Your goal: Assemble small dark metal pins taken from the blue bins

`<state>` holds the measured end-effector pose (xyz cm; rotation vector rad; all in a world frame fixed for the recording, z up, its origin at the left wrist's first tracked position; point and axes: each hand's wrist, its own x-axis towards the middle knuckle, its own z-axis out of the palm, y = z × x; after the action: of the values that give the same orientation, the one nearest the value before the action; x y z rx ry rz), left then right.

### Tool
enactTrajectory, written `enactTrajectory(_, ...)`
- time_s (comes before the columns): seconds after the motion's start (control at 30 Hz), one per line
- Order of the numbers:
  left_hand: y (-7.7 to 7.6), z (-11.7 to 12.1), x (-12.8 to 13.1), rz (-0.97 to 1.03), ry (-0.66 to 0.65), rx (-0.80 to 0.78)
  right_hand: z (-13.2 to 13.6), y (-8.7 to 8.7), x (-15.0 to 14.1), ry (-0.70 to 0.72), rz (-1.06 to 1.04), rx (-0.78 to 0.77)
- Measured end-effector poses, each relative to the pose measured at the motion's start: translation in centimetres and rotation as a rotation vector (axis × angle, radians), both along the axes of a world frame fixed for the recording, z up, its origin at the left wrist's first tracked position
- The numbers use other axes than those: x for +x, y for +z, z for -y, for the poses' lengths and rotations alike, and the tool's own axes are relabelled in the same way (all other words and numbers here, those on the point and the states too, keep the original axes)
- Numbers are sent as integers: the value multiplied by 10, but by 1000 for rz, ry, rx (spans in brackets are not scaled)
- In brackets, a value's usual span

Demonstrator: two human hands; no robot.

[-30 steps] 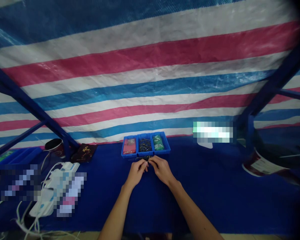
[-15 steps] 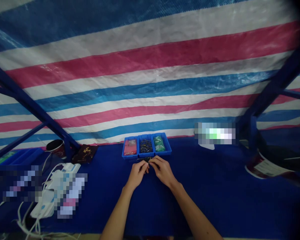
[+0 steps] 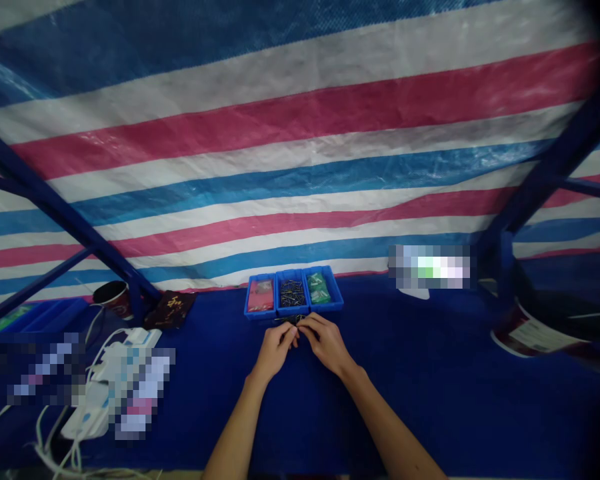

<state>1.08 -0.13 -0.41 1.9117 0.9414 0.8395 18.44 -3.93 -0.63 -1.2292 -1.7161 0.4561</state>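
My left hand (image 3: 276, 347) and my right hand (image 3: 326, 339) meet fingertip to fingertip over the dark blue table, both closed in a pinch. Whatever lies between the fingers is too small to name. Just beyond the fingertips lie some thin, dark and metallic pieces (image 3: 295, 319), partly hidden by my hands. Past these stand three joined blue bins. The left bin holds a pink-red packet (image 3: 261, 295), the middle one a heap of small metal pins or screws (image 3: 293, 293), and the right one green-and-white small packets (image 3: 319, 288).
On the left are a white power strip (image 3: 113, 380) with tangled cables, a dark brown packet (image 3: 171, 310), a cup (image 3: 113, 298) and a blue tray (image 3: 45, 317). A dark red tub (image 3: 530, 330) stands at right. Blue frame bars slope before a striped tarp (image 3: 300, 160).
Both hands stay in nearly the same place, fingertips still together. The view has shifted very slightly; nothing else has visibly moved.
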Motion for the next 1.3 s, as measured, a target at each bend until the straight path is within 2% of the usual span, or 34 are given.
enactTrajectory(1.3,0,-1,0,5,13,-16,-1,-2,0,26,25,-22)
